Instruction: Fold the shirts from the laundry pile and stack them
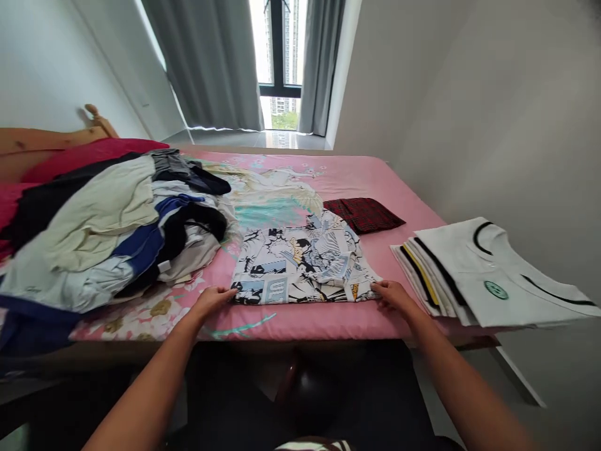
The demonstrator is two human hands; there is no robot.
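A comic-print garment (300, 266), white with black, blue and yellow figures, lies flat on the bed in front of me; from its outline I cannot tell whether it is a shirt or shorts. My left hand (213, 302) pinches its near left corner. At the near right corner, my right hand (392, 294) grips the cloth between thumb and fingers. Both hands rest low, close to the bed's front edge. Just beyond the garment's right side lies a folded red plaid cloth (364, 215).
On the left spreads a large heap of clothes (103, 225). A stack of folded white shirts (488, 269) sits at the right, overhanging the edge of the pink bed (347, 169). Grey curtains (213, 62) frame the window at the back. A wall borders the bed's right side.
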